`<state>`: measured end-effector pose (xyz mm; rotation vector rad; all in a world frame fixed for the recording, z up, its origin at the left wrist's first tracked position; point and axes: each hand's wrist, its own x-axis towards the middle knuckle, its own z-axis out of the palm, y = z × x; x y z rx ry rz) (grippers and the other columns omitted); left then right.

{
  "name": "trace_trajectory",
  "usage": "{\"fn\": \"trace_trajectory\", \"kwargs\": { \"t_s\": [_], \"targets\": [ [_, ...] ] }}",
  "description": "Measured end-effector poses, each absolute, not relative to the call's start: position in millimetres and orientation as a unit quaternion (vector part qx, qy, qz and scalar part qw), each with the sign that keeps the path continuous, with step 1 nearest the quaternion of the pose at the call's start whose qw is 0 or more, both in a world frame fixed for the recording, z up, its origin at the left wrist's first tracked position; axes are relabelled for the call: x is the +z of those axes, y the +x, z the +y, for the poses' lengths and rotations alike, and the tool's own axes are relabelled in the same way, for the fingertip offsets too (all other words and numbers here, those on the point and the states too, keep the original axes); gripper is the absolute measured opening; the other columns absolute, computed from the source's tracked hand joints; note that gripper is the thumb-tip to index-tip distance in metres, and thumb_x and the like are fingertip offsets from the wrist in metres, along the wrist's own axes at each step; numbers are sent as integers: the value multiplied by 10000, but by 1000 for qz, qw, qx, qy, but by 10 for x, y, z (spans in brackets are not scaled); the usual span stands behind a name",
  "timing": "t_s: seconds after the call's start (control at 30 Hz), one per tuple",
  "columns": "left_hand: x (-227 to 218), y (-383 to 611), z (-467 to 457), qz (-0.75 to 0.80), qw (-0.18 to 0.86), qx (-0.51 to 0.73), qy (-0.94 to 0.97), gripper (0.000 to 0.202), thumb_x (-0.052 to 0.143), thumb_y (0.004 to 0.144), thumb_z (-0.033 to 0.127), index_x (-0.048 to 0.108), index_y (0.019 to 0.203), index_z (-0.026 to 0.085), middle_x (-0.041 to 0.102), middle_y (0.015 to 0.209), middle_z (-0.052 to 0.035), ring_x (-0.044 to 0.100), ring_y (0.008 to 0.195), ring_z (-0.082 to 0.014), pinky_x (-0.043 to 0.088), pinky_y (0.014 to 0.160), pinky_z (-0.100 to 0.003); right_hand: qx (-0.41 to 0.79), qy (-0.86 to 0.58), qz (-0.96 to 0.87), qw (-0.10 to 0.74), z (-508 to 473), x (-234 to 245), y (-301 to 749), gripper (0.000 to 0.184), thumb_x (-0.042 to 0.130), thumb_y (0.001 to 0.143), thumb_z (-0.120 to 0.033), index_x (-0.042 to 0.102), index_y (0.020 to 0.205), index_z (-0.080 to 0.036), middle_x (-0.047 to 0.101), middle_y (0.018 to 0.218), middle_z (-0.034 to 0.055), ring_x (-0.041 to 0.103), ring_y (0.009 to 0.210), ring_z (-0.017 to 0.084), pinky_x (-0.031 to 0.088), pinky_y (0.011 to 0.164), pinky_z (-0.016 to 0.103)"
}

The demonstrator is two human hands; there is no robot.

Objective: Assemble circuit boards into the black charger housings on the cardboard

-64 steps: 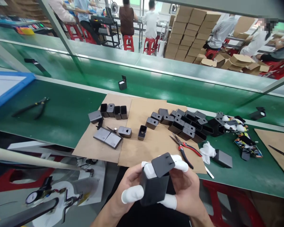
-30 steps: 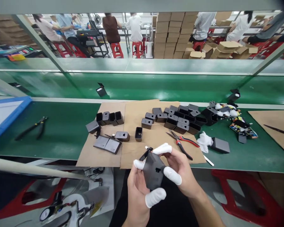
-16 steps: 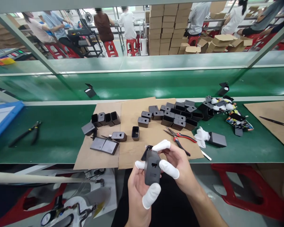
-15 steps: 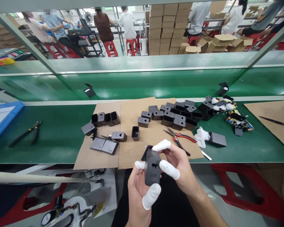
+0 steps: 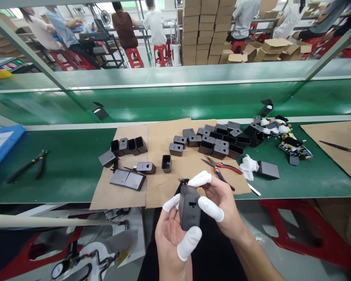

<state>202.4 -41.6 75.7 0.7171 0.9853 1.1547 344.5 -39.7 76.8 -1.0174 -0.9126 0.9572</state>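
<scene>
Both hands hold one small dark grey plastic housing (image 5: pixel 189 207) below the bench's front edge. My left hand (image 5: pixel 172 234) cradles it from beneath, thumb and forefinger in white finger cots closed on its sides. My right hand (image 5: pixel 219 207), also in finger cots, pinches its top and right face. A small black part (image 5: pixel 181 183) sticks out behind the housing's top. On the brown cardboard sheets (image 5: pixel 163 183) lie a heap of like housings (image 5: pixel 216 140), a row of open ones (image 5: pixel 129 145) and a single upright one (image 5: pixel 166 163).
Red-handled pliers (image 5: pixel 222 168) and a white cloth (image 5: pixel 248 166) lie right of centre. Black pliers (image 5: pixel 27 166) rest on the green bench (image 5: pixel 67 168) at left. Flat grey plates (image 5: pixel 127 179), a grey box (image 5: pixel 267 169), colourful clutter (image 5: pixel 283 136) and tweezers (image 5: pixel 337 146) are farther out. Other people work behind.
The housing has been turned in my hands from lid-up to its slotted face toward me. My view has shifted a little, so the bench sits slightly lower-left than before.
</scene>
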Motion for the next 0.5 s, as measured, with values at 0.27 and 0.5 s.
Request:
{"fn": "trace_trajectory", "kwargs": {
  "t_s": [0.27, 0.5],
  "targets": [
    [769, 2018, -464, 467, 652, 519, 295, 696, 1069, 554, 426, 758, 1135, 202, 804, 1079, -107, 803, 1066, -364, 674, 968, -478, 447, -436, -393, 674, -388, 803, 3438, 237, 852, 928, -414, 766, 1091, -266, 696, 1004, 14, 673, 965, 188, 554, 910, 289],
    [735, 2009, -495, 477, 643, 522, 293, 679, 1071, 543, 404, 755, 1114, 218, 812, 1082, -83, 819, 994, -316, 695, 886, -403, 449, -437, -386, 677, -389, 828, 3436, 212, 871, 902, -369, 784, 1059, -255, 691, 955, 13, 650, 923, 185, 548, 885, 296]
  ]
}}
